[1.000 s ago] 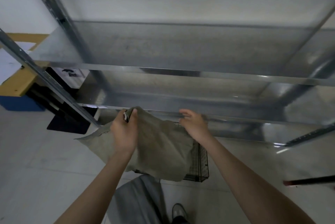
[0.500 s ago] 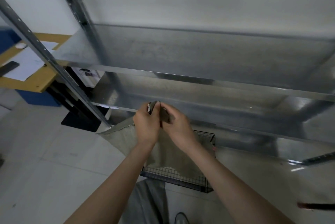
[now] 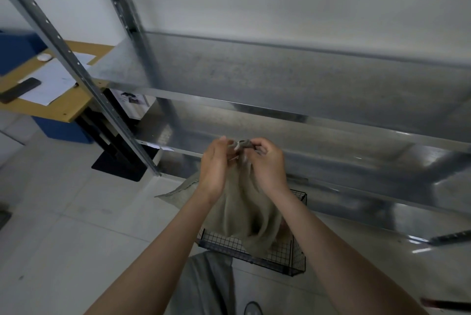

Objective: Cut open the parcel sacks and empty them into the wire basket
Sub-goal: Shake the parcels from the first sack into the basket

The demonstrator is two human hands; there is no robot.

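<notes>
The grey-green parcel sack [image 3: 242, 212] is held up in the air, and its top edge is gathered into a small bunch between the two hands. The left hand [image 3: 216, 167] and the right hand [image 3: 270, 164] are placed close together at this bunch, and the cloth is pinched by the curled fingers [image 3: 258, 142] of both. The rest of the sack hangs down loosely over the black wire basket [image 3: 293, 261], which stands on the tiled floor [image 3: 76, 238] just before a metal shelf rack [image 3: 254, 100]. At the far left a wooden tabletop [image 3: 63, 109] is seen, on which papers [image 3: 51, 83] and a dark phone [image 3: 20, 89] are laid.
</notes>
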